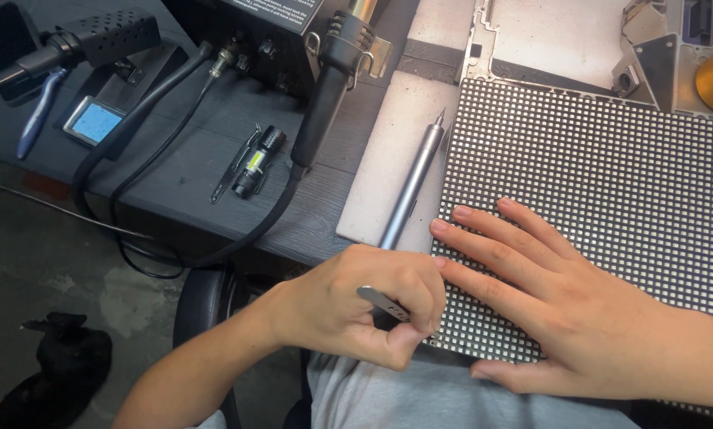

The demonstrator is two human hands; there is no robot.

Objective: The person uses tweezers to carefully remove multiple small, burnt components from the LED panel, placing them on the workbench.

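- Left hand (364, 306): fingers curled tight, pinching metal tweezers (382, 302) between thumb and forefinger; the tips are hidden behind the fingers at the lower left corner of the LED panel (610, 183).
- Right hand (547, 298): flat and spread, palm down, pressing on the panel; nothing grasped.
- LED panel: black, rectangular, a fine grid of small pale dots; lies on the desk (189, 151), its near edge at the person's lap.
- Silver pen-shaped screwdriver (413, 183): slim, metallic, lying on a pale grey pad (388, 135) just beside the panel's left edge.
- Black hot-air wand (332, 87) with thick hose, hung at a black station, well left of the pad.
- Small black torch (257, 161) and a second pair of tweezers (233, 168) on the dark wood-grain desk.
- Soldering iron holder (110, 36), blue sponge (94, 121) at far left.
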